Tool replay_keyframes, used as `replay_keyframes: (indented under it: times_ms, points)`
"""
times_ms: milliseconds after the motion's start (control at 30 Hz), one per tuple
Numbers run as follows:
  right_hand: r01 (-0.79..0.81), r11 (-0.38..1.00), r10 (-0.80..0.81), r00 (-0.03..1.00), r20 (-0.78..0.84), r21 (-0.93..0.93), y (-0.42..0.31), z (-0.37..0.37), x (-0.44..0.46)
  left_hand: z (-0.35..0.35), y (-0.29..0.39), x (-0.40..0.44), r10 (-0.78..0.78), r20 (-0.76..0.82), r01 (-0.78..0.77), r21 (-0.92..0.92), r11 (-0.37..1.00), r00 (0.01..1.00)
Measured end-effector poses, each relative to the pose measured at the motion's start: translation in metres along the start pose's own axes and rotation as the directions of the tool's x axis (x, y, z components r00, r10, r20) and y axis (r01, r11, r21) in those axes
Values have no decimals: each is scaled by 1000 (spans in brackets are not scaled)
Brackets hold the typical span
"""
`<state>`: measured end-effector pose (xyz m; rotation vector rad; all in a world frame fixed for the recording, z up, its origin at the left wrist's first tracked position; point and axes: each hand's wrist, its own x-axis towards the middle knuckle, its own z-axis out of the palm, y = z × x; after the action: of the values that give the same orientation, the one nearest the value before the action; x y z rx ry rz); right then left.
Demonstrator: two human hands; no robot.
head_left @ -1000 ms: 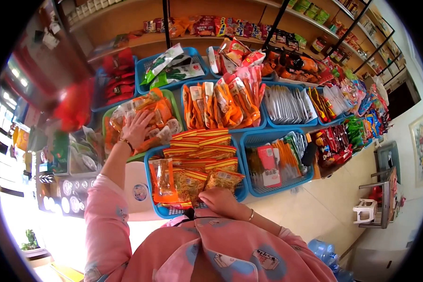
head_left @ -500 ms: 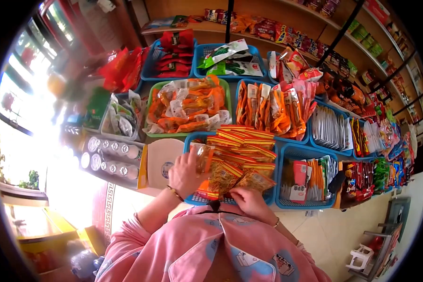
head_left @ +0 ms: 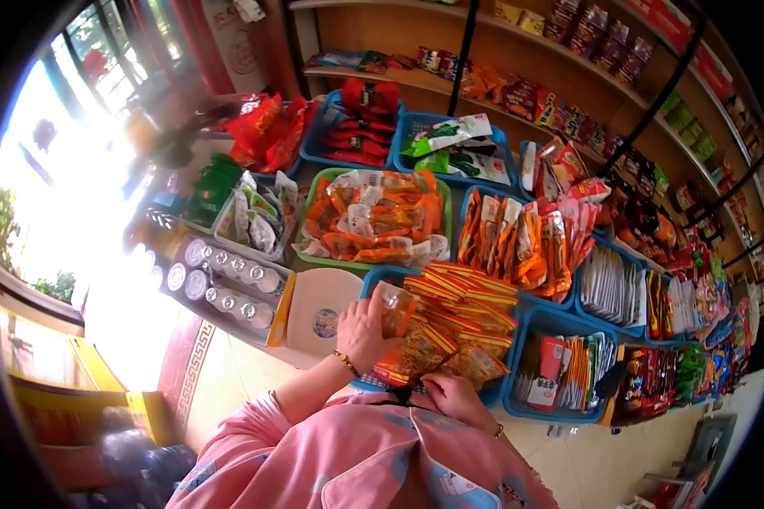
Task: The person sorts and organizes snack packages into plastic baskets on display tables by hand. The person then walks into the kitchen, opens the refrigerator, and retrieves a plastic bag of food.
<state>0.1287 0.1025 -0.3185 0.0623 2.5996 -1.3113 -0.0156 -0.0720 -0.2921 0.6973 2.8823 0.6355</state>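
Directly before me is a blue plastic basket (head_left: pixel 367 293) filled with yellow-and-red striped snack packets (head_left: pixel 467 293). My left hand (head_left: pixel 365 338) reaches over its left side, with the fingers closed on a see-through snack packet with orange on it (head_left: pixel 396 308). My right hand (head_left: pixel 457 399) is at the basket's near edge, its fingers curled together against the lower end of the front packets. What those fingertips pinch, if anything, is hidden. Printing on the packet in my left hand is too small to read.
A white lidded box (head_left: pixel 323 310) and a carton of clear bottles (head_left: pixel 229 284) stand to the left. Behind are a green basket (head_left: pixel 448 222) of orange packets and more blue baskets (head_left: pixel 560 416) at the right. Snack-filled shelves (head_left: pixel 382 76) line the back.
The view has tilted, so the baskets sit lower and further right in the picture. Both hands keep nearly the same places at the basket, the left still on the see-through packet.
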Motion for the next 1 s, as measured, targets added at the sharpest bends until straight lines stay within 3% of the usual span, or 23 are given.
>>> replay_keyframes:
  times_ms: [100,167,200,233,300,367,433,500,533,600,633,700,833,900,1000]
  points:
    - [1,1000,-1,1000,-18,-3,1,0,2,-3,-5,-5,77,-94,-76,17,997,993]
    - [20,999,-21,999,-49,-25,7,2,2,-1,-12,-8,3,-110,-46,-392,919,994]
    - [21,1000,-21,998,-64,-6,11,5,2,-3,-17,-8,-10,-179,-84,-511,856,984]
    - [21,1000,-22,997,-69,-7,9,4,3,-6,-27,0,-5,-181,-89,-510,855,984]
    - [-2,1000,1,1000,-27,-6,3,2,3,-17,-52,31,-39,66,77,-905,419,997]
    - [-20,999,21,1000,13,-39,5,2,5,-49,-55,73,25,-113,-115,-930,350,993]
    - [-34,997,38,998,48,-72,8,3,7,-75,-64,122,114,-286,-263,-560,786,951]
    - [-14,993,20,999,49,-114,11,7,6,-99,-50,162,203,-229,-274,-344,898,952]
    - [-17,993,22,999,39,-120,12,8,4,-99,-47,184,211,-234,-284,-346,894,949]
    - [-10,999,9,1000,-21,-42,13,10,1,-88,-44,227,331,-53,-328,65,943,942]
    - [-13,999,12,999,-30,-48,13,10,0,-88,-35,240,340,-57,-337,61,940,939]
    - [5,999,-9,997,-74,-50,11,11,-1,-87,-19,262,358,265,-418,223,880,895]
    - [-33,998,27,994,-109,-59,10,14,-1,-62,-9,301,340,486,-519,301,800,805]
    - [-20,996,6,989,-151,-90,2,13,1,-40,-14,317,341,513,-564,379,734,788]
    - [-67,996,59,992,-114,-62,2,12,3,-17,-20,326,166,412,-376,503,778,896]
